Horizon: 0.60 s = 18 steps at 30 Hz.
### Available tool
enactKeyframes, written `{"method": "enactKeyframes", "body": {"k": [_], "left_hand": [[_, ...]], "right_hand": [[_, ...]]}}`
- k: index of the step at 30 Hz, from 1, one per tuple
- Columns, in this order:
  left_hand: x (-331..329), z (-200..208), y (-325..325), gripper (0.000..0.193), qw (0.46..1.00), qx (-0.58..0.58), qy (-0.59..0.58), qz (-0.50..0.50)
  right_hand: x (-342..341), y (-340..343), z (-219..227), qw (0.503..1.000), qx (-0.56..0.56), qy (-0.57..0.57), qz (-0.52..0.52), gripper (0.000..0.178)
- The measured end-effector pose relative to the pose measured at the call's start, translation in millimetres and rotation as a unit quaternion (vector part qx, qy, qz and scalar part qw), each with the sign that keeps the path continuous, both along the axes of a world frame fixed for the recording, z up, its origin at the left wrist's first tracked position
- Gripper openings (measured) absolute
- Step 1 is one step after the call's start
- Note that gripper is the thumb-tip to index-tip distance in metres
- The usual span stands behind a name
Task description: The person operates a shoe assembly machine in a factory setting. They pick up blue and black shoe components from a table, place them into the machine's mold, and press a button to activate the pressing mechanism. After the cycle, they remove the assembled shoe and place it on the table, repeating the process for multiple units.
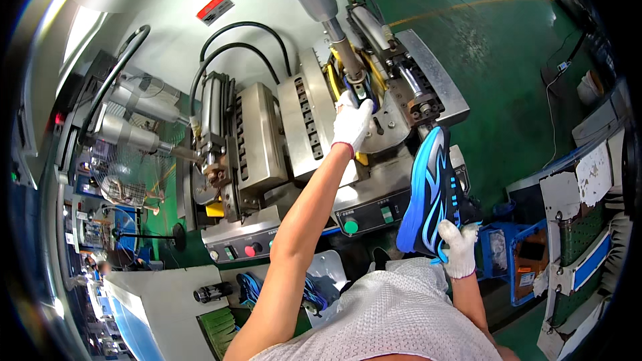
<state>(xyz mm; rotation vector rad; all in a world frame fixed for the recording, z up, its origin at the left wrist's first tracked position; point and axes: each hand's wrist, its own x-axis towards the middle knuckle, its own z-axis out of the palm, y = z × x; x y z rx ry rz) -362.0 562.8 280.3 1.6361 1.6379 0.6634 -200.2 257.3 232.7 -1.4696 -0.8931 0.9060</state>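
My right hand (459,249), in a white knit glove, grips a blue and black sports shoe (424,190) at its lower end. The shoe is held on its side in front of the machine's right corner. My left hand (352,122), gloved too, reaches into the right-hand station of the metal pressing machine (394,120). Its fingers are curled around something dark below the press rod (348,55); what they hold is mostly hidden by the glove. Yellow strips and a bit of blue show around that spot.
Green and red push buttons sit on the machine's front panel (374,217). More blue and black shoes (314,294) lie at the lower left, beside a white table (160,294). Blue crates (515,254) and a rack (575,227) stand at right.
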Motion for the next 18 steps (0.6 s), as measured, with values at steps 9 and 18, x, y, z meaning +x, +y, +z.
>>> {"method": "enactKeyframes", "body": {"k": [9, 18], "left_hand": [[-3.5, -165.7, 151.1, 0.067, 0.978, 0.027, 0.205, -0.012], [-45.9, -62.9, 101.9, 0.055, 0.975, -0.062, -0.178, 0.121]], "right_hand": [[13.5, -20.5, 11.3, 0.990, -0.059, 0.118, -0.059, 0.056], [23.1, 18.8, 16.6, 0.988, -0.114, 0.082, -0.058, 0.056]]}}
